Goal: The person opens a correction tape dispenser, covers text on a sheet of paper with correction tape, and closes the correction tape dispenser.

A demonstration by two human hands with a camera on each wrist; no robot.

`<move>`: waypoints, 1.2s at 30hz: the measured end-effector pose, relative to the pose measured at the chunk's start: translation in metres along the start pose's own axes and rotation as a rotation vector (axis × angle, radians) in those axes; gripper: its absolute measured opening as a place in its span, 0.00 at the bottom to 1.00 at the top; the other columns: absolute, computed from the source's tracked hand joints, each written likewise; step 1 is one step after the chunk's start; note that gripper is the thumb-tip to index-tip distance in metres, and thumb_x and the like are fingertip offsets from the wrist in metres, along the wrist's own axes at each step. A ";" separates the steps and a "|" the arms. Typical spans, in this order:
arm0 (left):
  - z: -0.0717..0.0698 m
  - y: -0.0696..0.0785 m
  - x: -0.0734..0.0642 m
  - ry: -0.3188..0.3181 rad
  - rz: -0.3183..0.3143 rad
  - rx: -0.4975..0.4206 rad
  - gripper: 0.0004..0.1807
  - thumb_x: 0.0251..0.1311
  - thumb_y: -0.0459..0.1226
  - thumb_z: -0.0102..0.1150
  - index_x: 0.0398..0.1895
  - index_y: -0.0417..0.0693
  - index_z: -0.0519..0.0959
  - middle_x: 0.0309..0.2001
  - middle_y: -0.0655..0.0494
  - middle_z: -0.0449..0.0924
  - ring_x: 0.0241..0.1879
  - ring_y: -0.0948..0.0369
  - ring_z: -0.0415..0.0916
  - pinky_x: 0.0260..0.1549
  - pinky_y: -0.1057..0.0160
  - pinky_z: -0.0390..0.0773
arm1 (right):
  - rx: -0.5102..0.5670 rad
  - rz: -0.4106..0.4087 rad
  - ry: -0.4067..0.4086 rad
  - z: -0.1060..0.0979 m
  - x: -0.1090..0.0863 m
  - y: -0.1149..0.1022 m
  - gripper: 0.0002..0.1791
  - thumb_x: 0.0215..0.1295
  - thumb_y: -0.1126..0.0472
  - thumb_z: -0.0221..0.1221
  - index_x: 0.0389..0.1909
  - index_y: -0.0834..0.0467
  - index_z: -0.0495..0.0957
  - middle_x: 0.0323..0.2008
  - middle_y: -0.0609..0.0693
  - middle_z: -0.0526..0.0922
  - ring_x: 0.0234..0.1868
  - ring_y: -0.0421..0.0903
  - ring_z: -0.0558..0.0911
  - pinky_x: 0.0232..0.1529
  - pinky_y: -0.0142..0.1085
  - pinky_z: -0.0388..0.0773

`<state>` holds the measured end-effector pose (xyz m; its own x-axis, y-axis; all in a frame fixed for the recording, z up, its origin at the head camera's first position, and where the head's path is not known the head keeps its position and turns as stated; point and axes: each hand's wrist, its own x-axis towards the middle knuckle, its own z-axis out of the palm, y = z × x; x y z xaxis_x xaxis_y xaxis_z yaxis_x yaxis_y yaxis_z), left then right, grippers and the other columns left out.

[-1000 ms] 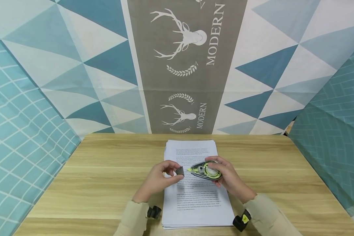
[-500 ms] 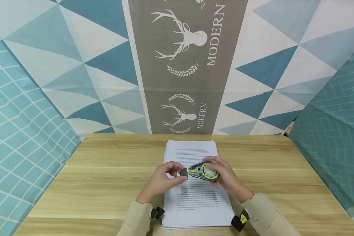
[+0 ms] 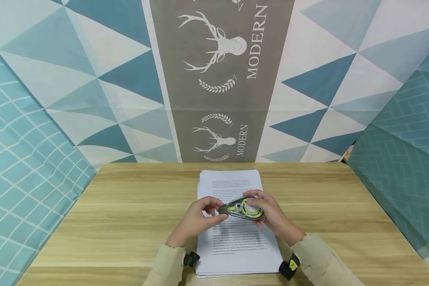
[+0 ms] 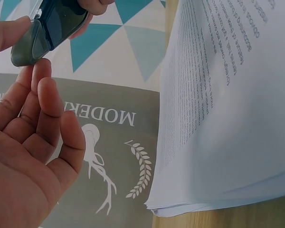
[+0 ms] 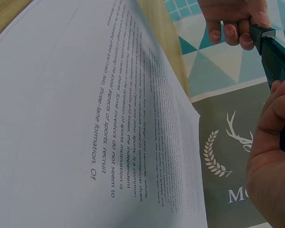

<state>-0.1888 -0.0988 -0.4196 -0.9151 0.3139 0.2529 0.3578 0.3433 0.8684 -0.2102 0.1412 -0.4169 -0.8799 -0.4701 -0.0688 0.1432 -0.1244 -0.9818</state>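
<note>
My right hand grips a correction tape dispenser with a clear body and lime-green gears, its narrow tip pointing left. Thumb and forefinger of my left hand pinch the small dark cap, which sits over that tip. In the left wrist view the cap meets the front of the body, and the other left fingers curl loosely below it. The right wrist view has the cap at the dispenser's end. Both hands are above a stack of printed paper.
The paper stack lies on a wooden table, its sheets slightly uneven at the edges. Behind the table stands a patterned backdrop with deer heads and triangles. Tiled-pattern sheets hang at the sides. Each wrist wears a dark strap.
A second ago the cap was held apart from the dispenser's green tip. My left hand has moved right and my right hand slightly left, and the cap now covers the tip.
</note>
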 end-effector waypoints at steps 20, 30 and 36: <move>0.001 -0.001 0.002 0.006 0.026 0.011 0.12 0.48 0.42 0.70 0.36 0.51 0.81 0.34 0.58 0.80 0.31 0.58 0.72 0.35 0.65 0.74 | -0.064 -0.005 0.042 0.003 0.003 -0.001 0.09 0.66 0.59 0.52 0.47 0.49 0.72 0.34 0.51 0.76 0.16 0.37 0.73 0.13 0.26 0.67; 0.005 0.001 0.002 0.032 0.079 0.044 0.13 0.49 0.39 0.69 0.38 0.48 0.81 0.33 0.55 0.80 0.31 0.54 0.73 0.34 0.66 0.73 | -0.078 0.001 0.056 0.003 0.000 0.001 0.13 0.67 0.58 0.51 0.51 0.54 0.69 0.37 0.52 0.74 0.17 0.38 0.71 0.14 0.27 0.67; 0.006 0.001 0.002 0.029 0.079 0.080 0.11 0.50 0.42 0.69 0.37 0.52 0.81 0.32 0.61 0.79 0.31 0.61 0.72 0.34 0.65 0.74 | -0.095 0.020 0.046 0.002 0.000 -0.001 0.18 0.67 0.57 0.52 0.55 0.58 0.67 0.39 0.54 0.73 0.17 0.38 0.71 0.14 0.27 0.66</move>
<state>-0.1896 -0.0925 -0.4206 -0.8882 0.3175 0.3321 0.4413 0.3882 0.8091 -0.2092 0.1396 -0.4154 -0.8976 -0.4305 -0.0948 0.1196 -0.0308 -0.9923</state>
